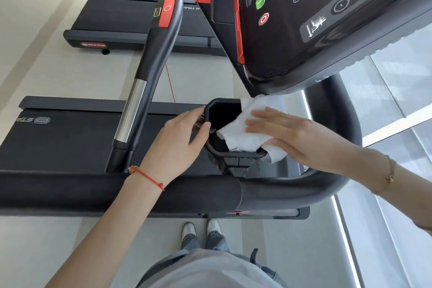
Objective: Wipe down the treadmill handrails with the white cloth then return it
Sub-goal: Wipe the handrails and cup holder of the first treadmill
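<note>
The white cloth [243, 128] lies folded over the right side of a black cup holder [233, 154] on the treadmill. My right hand [287, 133] rests flat on the cloth with straight fingers. My left hand [180, 138] grips the cup holder's left rim, thumb on the near edge and fingers on the far side. The near black handrail [117, 192] runs across the view below both hands. A curved front handlebar [149, 63] with a silver sensor section and a red panel rises at the centre left.
The console [327, 18] with its buttons overhangs at the upper right. The treadmill belt [58, 140] lies at the left, with a second treadmill [131, 21] beyond. A window [397, 124] borders the right. My shoes [201, 229] stand on the floor below.
</note>
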